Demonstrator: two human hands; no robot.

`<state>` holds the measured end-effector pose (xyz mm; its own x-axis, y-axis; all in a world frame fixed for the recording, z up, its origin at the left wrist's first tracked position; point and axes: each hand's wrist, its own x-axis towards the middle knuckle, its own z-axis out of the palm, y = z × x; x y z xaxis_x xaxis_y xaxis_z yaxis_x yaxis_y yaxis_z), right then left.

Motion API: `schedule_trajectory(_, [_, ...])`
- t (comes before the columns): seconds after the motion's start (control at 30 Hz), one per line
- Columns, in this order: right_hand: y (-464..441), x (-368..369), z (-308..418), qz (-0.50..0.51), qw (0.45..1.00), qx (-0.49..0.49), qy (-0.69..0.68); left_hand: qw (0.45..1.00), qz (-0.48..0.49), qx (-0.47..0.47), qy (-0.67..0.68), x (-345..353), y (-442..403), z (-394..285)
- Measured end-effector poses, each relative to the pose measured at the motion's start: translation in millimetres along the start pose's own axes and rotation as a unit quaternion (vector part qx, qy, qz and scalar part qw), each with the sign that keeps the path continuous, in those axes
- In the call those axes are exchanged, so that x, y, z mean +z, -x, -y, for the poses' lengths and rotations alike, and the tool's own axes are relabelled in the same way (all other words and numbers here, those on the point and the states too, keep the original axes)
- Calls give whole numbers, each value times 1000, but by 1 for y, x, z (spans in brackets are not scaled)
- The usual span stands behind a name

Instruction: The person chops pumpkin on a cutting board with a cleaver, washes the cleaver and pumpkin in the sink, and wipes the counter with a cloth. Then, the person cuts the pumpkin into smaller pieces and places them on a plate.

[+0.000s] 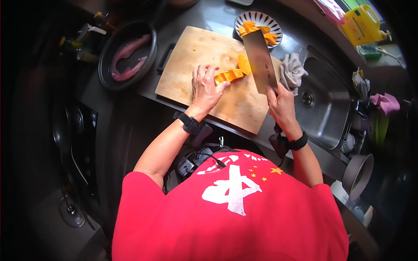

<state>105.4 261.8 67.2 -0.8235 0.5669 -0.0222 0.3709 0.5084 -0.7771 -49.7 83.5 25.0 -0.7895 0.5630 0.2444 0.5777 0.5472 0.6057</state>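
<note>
My right hand [281,103] is wrapped round the handle of a cleaver [260,61], its broad blade raised over the right part of a wooden cutting board [196,50]. On the board, orange pumpkin pieces [228,77] lie in a short row, and one flat slice [244,64] leans close to the blade. With curved, slightly parted fingers, my left hand [205,87] rests on the board, its thumb against the left end of the row. Behind the blade, a striped plate [264,18] carries more orange chunks, partly hidden by the cleaver.
Left of the board, a dark bowl [104,71] contains reddish meat strips [126,56]. A crumpled grey cloth [293,71] lies between the board and a steel sink [324,117]. A yellow jug [360,25] stands at the upper right. A grey pan [358,176] sits lower right.
</note>
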Motion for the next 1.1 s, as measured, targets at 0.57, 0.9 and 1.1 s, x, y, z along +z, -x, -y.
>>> schedule_trajectory(0.57, [-27, -27, 2, -42, 964, -172, 197, 994, -14, 94, -47, 56, -41, -23])
schedule_trajectory(0.9, [-58, -11, -20, 100, 956, -140, 238, 994, -22, 103, -30, 59, -44, -21])
schedule_trajectory(1.1, [-42, -8, -20, 30, 992, -50, 116, 997, -3, 62, -55, 53, -35, -23])
